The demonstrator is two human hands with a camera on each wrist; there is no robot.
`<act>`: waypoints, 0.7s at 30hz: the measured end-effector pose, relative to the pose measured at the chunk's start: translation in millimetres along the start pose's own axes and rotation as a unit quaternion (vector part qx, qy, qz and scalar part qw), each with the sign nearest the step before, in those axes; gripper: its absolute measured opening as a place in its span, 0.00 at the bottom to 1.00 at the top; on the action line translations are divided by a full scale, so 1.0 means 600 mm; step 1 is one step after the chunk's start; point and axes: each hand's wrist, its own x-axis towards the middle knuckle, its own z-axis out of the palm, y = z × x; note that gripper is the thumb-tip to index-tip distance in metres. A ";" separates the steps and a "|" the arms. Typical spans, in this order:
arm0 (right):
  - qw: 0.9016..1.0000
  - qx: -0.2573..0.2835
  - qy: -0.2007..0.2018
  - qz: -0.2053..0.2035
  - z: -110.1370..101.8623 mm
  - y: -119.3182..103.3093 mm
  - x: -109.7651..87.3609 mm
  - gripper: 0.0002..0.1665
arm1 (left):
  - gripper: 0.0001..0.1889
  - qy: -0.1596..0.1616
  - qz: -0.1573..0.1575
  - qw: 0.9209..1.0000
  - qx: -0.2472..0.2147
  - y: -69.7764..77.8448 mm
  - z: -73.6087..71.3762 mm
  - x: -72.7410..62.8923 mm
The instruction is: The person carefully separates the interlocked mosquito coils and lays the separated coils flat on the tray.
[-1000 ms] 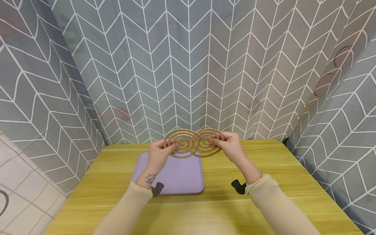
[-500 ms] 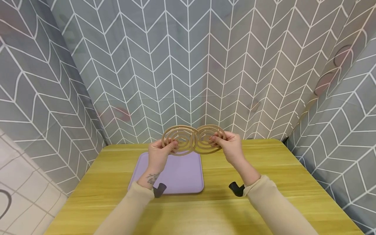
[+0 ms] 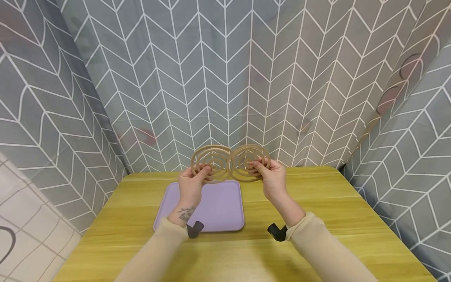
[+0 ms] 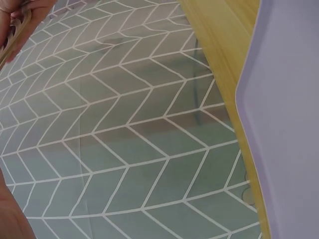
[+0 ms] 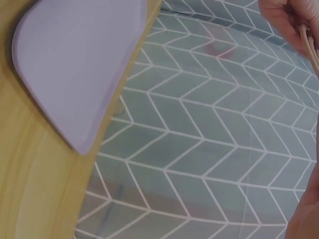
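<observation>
Two flat tan mosquito coils, the left coil (image 3: 211, 146) and the right coil (image 3: 250, 145), are held up side by side in the head view. Their inner edges overlap slightly in the middle. My left hand (image 3: 191, 185) pinches the left one at its outer side, thumb toward me. With the same kind of pinch, my right hand (image 3: 275, 179) holds the other. In the right wrist view, a coil's edge (image 5: 311, 47) shows between fingers at the upper right; part of my right hand (image 5: 305, 219) appears lower down. The left wrist view catches my left hand (image 4: 11, 219) at its lower left.
A lilac tray (image 3: 222, 213) lies on the wooden table (image 3: 299, 250), below and behind my left forearm. A grey curtain (image 3: 225, 78) with white chevron lines hangs behind the table and along its sides. Black wrist-worn pieces (image 3: 278, 232) stick out by both cuffs.
Both hands have risen slightly with the coils. The coils have been drawn apart sideways, so they overlap less than a second ago. The wrists have turned inward a little.
</observation>
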 end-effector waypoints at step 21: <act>0.998 0.034 0.036 -0.039 -0.044 -0.011 0.019 0.11 | 0.08 0.014 0.002 0.998 -0.063 0.023 -0.051 0.011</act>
